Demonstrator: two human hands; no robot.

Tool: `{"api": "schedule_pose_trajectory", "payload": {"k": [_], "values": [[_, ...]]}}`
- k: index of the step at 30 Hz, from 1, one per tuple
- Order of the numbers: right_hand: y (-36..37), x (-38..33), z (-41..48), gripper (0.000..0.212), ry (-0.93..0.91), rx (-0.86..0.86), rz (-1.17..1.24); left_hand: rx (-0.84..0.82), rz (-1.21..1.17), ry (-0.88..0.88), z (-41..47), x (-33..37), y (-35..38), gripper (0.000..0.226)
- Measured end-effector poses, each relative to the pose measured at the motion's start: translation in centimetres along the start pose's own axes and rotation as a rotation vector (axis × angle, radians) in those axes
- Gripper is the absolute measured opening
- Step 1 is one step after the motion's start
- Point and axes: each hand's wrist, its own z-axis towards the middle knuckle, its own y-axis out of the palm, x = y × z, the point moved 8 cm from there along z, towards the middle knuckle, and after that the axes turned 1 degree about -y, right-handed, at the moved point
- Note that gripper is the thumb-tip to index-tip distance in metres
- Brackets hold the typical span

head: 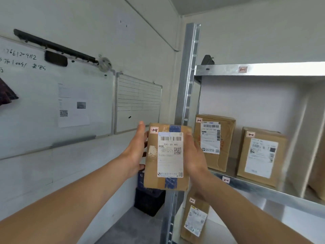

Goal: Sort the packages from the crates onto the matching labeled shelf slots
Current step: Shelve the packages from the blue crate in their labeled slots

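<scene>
A brown cardboard package (153, 173) with a white shipping label, blue tape and a red-marked "1-4" tag stands upright in the air in front of the metal shelf's left post. My left hand (136, 150) grips its left edge, fingers wrapped behind it. My right hand (194, 155) grips its right edge. On the shelf (263, 69) tagged "1-1" stand two brown boxes (226, 138) (260, 155), each tagged "1-1". The level below is tagged "2-1" (226, 180) and holds one box (193, 219) tagged "2-1".
A dark plastic crate (149, 201) sits on the floor in the corner under the held package. Whiteboards (52, 106) cover the left wall. The shelf's steel upright (188, 76) rises just behind the package. A vertical divider (299, 138) bounds the "1-1" slot on the right.
</scene>
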Motion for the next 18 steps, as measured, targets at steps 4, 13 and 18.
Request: {"api": "schedule_pose_trajectory", "payload": {"k": [4,13,18], "values": [[-3.2,-0.8,-1.3,0.084,-0.013,0.07,-0.007,-0.056,0.014,0.031,-1.0,1.1,2.8,0.078],[-12.2,-2.6,-4.1,0.091,-0.024,0.206,-0.007,-0.217,-0.003,0.058,-2.7,3.3,10.8,0.086],[-18.4,-3.0,-5.5,0.078,-0.033,0.265,-0.035,-0.306,-0.023,0.076,-3.9,4.1,16.6,0.082]]}}
